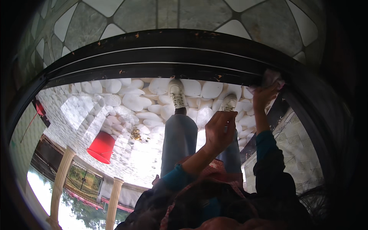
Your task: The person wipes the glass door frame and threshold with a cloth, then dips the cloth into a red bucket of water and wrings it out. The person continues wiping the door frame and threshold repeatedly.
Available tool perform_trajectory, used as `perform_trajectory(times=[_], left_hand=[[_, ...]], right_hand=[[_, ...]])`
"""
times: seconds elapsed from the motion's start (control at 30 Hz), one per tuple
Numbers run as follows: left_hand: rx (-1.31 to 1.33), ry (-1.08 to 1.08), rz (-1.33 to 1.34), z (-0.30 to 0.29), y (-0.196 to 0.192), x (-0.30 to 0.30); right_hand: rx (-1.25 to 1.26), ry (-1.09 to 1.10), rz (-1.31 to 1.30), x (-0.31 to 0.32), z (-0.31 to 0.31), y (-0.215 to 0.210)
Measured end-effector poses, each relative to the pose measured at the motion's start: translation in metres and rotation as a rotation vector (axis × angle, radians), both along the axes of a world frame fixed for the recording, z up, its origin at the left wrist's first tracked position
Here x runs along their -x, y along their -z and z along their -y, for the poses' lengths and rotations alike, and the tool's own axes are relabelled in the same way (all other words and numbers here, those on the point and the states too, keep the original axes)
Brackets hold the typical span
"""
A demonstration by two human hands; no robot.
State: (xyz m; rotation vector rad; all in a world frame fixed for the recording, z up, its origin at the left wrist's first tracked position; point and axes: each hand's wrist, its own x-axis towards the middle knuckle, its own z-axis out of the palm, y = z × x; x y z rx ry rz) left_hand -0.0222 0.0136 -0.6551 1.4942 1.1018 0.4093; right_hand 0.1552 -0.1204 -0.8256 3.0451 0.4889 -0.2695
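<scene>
My right hand (pixel 263 96) reaches forward to the right end of a dark door threshold (pixel 165 57). It grips a pale pinkish cloth (pixel 270 78), which lies against the corner where the threshold meets the dark side frame. In front of my body, above my legs, my left hand (pixel 220 131) is raised with its fingers curled together. Whatever the left fingers may hold is hidden in their shade. Brownish specks or chips mark the threshold, and thin bright rails run along it.
My white shoes (pixel 177 92) stand on a floor patterned with white pebbles (pixel 136 101). A red bucket (pixel 101 147) is to the left, with a small yellowish patch (pixel 135 133) on the floor near it. Beyond the threshold lies grey and white patterned tile (pixel 205 15). Columns (pixel 61 184) rise at the lower left.
</scene>
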Motion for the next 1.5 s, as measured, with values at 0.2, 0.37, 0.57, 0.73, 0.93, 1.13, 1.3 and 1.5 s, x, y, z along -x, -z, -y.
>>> perform_trajectory(times=[0.2,0.37,0.57,0.73,0.93,1.13,1.3,1.5], left_hand=[[-0.063,-0.168,-0.044,-0.020,0.000,0.018],[-0.175,-0.308,-0.041,-0.036,-0.008,0.037],[-0.152,-0.484,0.052,-0.038,-0.016,0.062],[-0.093,-0.558,0.047,-0.041,-0.013,0.095],[-0.041,-0.639,0.089,-0.064,-0.008,0.119],[0.030,-0.810,0.032,-0.100,-0.001,0.156],[0.043,-0.906,0.080,-0.125,0.002,0.179],[0.073,-1.087,0.115,-0.153,0.010,0.205]], right_hand=[[-0.242,-0.388,-0.328,0.137,-0.109,-0.022],[-0.689,-0.778,-0.863,0.175,-0.197,-0.042],[-0.720,-0.578,-1.138,0.058,-0.174,-0.115],[-0.280,-1.113,-0.603,0.029,-0.150,-0.102],[-0.057,-1.315,0.028,0.100,-0.183,-0.030],[-0.198,-1.588,-0.023,0.203,-0.313,-0.015],[-0.324,-1.705,-0.050,0.301,-0.423,-0.005],[-0.459,-1.871,0.039,0.404,-0.529,0.001]])
